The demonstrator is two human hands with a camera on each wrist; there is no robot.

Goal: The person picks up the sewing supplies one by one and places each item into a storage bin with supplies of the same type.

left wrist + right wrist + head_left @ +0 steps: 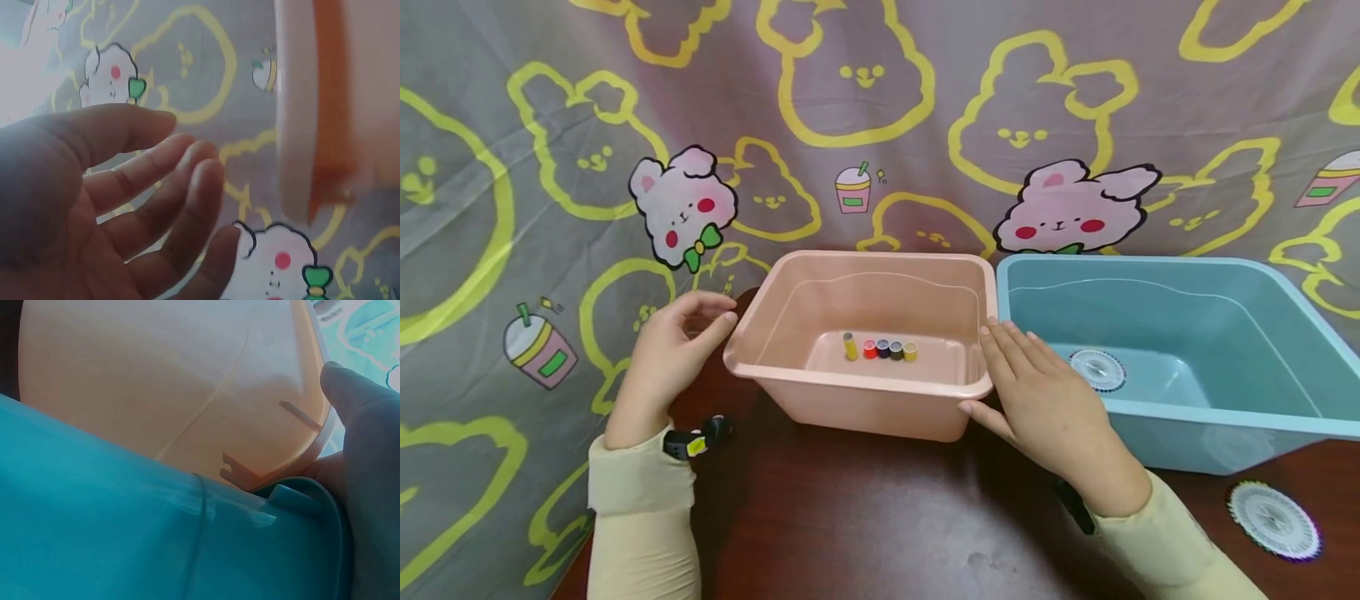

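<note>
A pink plastic basin [857, 410] stands on the dark table. On its floor, a slim yellow cylinder [850, 347] sits left of a row of several small round pieces [890, 350] in red, dark blue, dark grey and yellow; their kind is unclear. Beside the basin's left rim is my left hand [670, 354], fingers loosely bent and holding nothing; the left wrist view shows a gap to the basin [297, 112]. My right hand [1048, 400] rests on the front right corner, fingers straight along the rim, thumb [350, 387] spread at the corner.
A blue plastic basin [1195, 427] adjoins the pink one on the right. Inside it lies a round white disc [1098, 370] resembling a pin wheel. A similar disc [1274, 521] lies on the table [865, 517] at front right. Behind hangs a patterned grey cloth [925, 167].
</note>
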